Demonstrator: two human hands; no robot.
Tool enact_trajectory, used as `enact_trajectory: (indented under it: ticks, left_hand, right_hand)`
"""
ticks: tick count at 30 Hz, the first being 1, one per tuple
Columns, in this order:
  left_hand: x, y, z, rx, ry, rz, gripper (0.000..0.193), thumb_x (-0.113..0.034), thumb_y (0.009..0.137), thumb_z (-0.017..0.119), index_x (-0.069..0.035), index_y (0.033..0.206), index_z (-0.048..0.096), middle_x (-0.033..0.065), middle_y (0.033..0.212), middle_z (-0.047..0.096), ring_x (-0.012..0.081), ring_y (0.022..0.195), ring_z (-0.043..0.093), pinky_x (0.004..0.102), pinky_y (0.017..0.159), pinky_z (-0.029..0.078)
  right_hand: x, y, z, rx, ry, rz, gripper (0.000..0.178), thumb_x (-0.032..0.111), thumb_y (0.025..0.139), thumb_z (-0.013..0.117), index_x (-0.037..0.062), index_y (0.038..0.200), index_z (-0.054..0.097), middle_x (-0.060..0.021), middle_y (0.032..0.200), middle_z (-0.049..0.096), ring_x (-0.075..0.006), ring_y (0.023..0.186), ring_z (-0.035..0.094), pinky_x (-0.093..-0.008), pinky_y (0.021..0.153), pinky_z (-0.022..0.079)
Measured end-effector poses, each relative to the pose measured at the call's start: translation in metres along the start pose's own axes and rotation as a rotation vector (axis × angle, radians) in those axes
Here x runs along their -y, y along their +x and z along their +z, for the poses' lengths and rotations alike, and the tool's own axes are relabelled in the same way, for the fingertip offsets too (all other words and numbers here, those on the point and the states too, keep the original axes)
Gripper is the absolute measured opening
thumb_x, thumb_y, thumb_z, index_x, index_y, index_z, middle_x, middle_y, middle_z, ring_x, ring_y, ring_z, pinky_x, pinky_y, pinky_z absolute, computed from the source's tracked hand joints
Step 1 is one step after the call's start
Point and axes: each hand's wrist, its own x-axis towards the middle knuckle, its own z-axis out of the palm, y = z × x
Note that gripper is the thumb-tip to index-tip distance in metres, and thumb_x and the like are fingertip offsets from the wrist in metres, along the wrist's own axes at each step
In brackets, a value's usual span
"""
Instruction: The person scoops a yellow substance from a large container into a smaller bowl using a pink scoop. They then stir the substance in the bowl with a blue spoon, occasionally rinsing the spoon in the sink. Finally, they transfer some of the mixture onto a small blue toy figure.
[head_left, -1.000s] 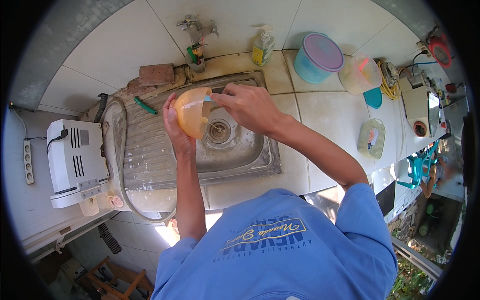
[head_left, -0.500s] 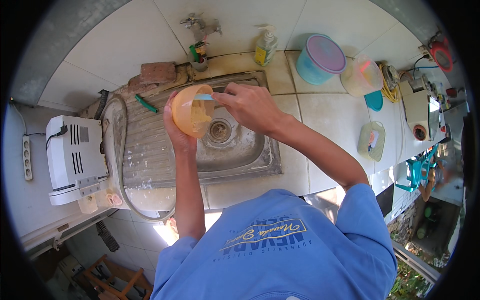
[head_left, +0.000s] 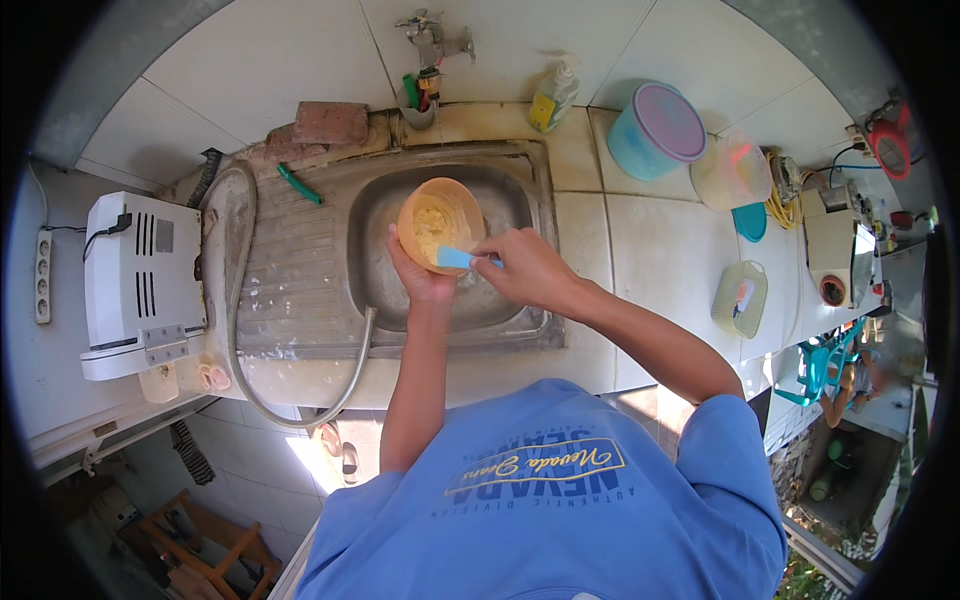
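Note:
Over the steel sink [head_left: 510, 205], my left hand [head_left: 428, 285] is closed around the lower left side of an orange bowl [head_left: 468, 214]. Its opening faces up, and lumpy pale yellow stuff [head_left: 433, 220] clings to the inside. Between the fingers of my right hand [head_left: 530, 268] is a light blue spatula [head_left: 456, 258]. The spatula's flat blade lies at the bowl's near rim, touching or just above the yellow stuff; I cannot tell which.
A grey hose [head_left: 238, 290] loops across the drainboard's left side. Behind stand a tap [head_left: 432, 45], a soap pump bottle [head_left: 553, 98] and a lidded blue tub [head_left: 652, 135]. A green basket [head_left: 741, 298] sits right; a white appliance [head_left: 145, 275] stands left.
The bowl has turned from tilted sideways to opening upward. My right hand and the spatula have moved from its upper rim down to its near rim.

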Motion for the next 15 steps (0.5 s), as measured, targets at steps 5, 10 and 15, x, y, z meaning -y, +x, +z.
enact_trajectory:
  ticks: [5,10,15]
  left_hand:
    - [0.014,-0.003,-0.002,-0.068,-0.147,-0.077,0.051,-0.047,0.099,0.039,-0.009,0.130,0.053,0.0089,0.127,0.059,0.0270,0.117,0.057,0.0446,0.098,0.049]
    - [0.022,-0.007,-0.011,-0.010,-0.193,-0.150,0.049,-0.043,0.098,0.039,-0.009,0.130,0.053,0.0088,0.127,0.059,0.0266,0.118,0.056,0.0448,0.099,0.048]
    - [0.018,-0.013,-0.016,0.001,-0.198,-0.177,0.047,-0.040,0.097,0.039,-0.008,0.129,0.053,0.0088,0.126,0.059,0.0263,0.117,0.057,0.0446,0.099,0.048]
  right_hand:
    - [-0.011,-0.001,-0.006,-0.045,-0.404,-0.160,0.011,0.005,0.077,0.059,-0.0009,0.080,0.069,-0.0213,0.084,0.066,-0.0413,0.072,0.066,-0.0485,0.066,0.053]
    - [-0.011,0.010,-0.002,-0.061,-0.536,-0.239,0.011,0.001,0.074,0.059,-0.0017,0.078,0.068,-0.0198,0.082,0.066,-0.0381,0.071,0.067,-0.0464,0.063,0.054]
    - [-0.011,0.006,-0.011,0.008,-0.614,-0.227,0.009,0.001,0.072,0.060,-0.0018,0.074,0.068,-0.0194,0.082,0.066,-0.0372,0.071,0.067,-0.0448,0.060,0.054]
